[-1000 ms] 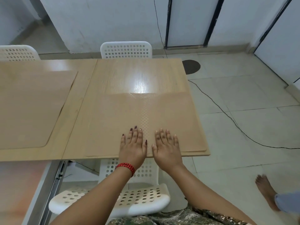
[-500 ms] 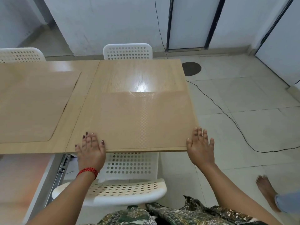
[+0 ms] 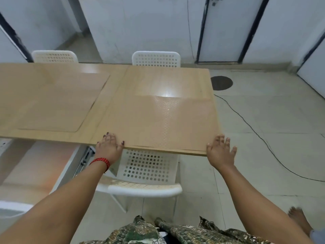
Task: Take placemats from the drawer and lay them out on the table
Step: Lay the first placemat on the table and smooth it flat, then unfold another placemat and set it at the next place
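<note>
Resting flat at the near edge of the wooden worktop (image 3: 163,80), the left hand (image 3: 109,149) presses its spread fingers (image 3: 110,138) on the near left corner of a tan placemat (image 3: 163,124); they lie released, gripping nothing. The right hand (image 3: 221,151) sits at the mat's near right corner, just off the worktop's edge, its fingers (image 3: 224,140) splayed loose; whether they touch the mat cannot be told. This placemat lies flat on the right half of the worktop, its near edge along the worktop's edge. A second placemat (image 3: 52,103) lies flat on the left half, well apart from both hands. A white perforated chair (image 3: 147,173) stands tucked under the near edge between the arms.
</note>
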